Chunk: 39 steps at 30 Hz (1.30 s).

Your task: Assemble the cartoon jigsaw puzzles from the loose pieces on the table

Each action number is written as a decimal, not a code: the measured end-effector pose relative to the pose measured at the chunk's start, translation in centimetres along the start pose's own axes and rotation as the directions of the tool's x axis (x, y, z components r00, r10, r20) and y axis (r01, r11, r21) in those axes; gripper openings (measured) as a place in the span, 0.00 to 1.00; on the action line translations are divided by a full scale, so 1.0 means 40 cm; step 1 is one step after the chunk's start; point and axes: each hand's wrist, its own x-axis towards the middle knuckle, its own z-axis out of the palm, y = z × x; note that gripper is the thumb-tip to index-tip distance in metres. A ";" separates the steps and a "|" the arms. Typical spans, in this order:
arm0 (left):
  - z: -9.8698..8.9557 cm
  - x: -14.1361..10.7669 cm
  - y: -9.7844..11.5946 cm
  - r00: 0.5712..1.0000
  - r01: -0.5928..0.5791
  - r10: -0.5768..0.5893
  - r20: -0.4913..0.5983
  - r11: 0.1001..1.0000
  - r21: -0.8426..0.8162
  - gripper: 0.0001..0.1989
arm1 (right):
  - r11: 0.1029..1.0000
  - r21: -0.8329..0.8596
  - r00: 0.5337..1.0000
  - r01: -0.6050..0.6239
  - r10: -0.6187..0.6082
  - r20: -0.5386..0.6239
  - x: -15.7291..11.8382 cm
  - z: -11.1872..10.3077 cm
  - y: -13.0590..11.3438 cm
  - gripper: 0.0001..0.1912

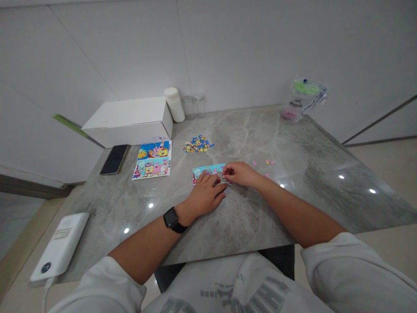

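A partly covered jigsaw puzzle (197,172) with a light blue cartoon picture lies flat on the grey table. My left hand (206,193), palm down with fingers spread, rests on its lower edge and hides part of the picture. At the puzzle's right end, the thumb and fingertips of my right hand (239,173) are pinched around a small puzzle piece (224,177), only partly visible. Beyond the puzzle sits a heap of loose blue, yellow and pink pieces (198,144). Several pink and yellow pieces (270,162) are scattered right of my right hand.
A printed picture card (152,168) lies left of the puzzle, beside a dark phone (114,159). Along the wall stand a white box (130,117), a white bottle (175,104) and clear glasses (199,105). A plastic bag (302,100) occupies the back right; a white power bank (60,245) is front left.
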 end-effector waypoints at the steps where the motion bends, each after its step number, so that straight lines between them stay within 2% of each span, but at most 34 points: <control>1: 0.000 0.000 0.001 1.000 -0.001 0.001 0.001 1.000 0.002 0.18 | 1.000 -0.030 1.000 0.009 -0.009 -0.009 0.000 0.001 -0.001 0.02; 5: -0.004 0.002 0.006 1.000 -0.005 0.005 0.013 1.000 0.002 0.17 | 0.992 -0.114 0.998 0.051 -0.055 -0.035 0.001 0.004 -0.001 0.04; 11: -0.003 0.003 0.005 0.999 -0.022 0.023 0.035 1.000 -0.013 0.16 | 0.996 -0.090 0.995 0.026 -0.035 -0.099 0.000 -0.022 0.010 0.04; 15: 0.002 0.001 0.000 0.999 -0.023 0.024 0.034 0.999 -0.032 0.17 | 0.993 -0.117 0.998 0.018 -0.025 -0.056 -0.002 -0.037 0.014 0.03; 21: 0.002 0.000 -0.001 0.999 -0.026 0.027 0.032 0.999 -0.039 0.17 | 0.989 -0.146 1.000 0.012 -0.013 -0.004 -0.005 -0.028 0.015 0.04; 29: 0.003 0.001 -0.002 0.999 -0.027 0.029 0.034 0.999 -0.033 0.18 | 0.990 -0.140 1.000 -0.011 0.012 0.007 -0.004 -0.025 0.014 0.03; 31: 0.000 0.001 0.000 0.999 -0.023 0.024 0.035 0.999 -0.032 0.18 | 0.991 -0.135 0.999 -0.010 0.006 -0.032 -0.002 -0.037 0.023 0.03; 36: -0.002 0.000 0.005 0.999 -0.011 0.013 0.035 0.999 -0.035 0.18 | 0.972 -0.208 0.963 -0.106 0.049 -0.264 0.001 -0.090 0.064 0.06; 39: 0.001 0.000 0.004 0.999 -0.016 0.017 0.038 0.999 -0.028 0.17 | 0.948 -0.289 0.961 -0.136 0.056 -0.269 0.000 -0.099 0.081 0.09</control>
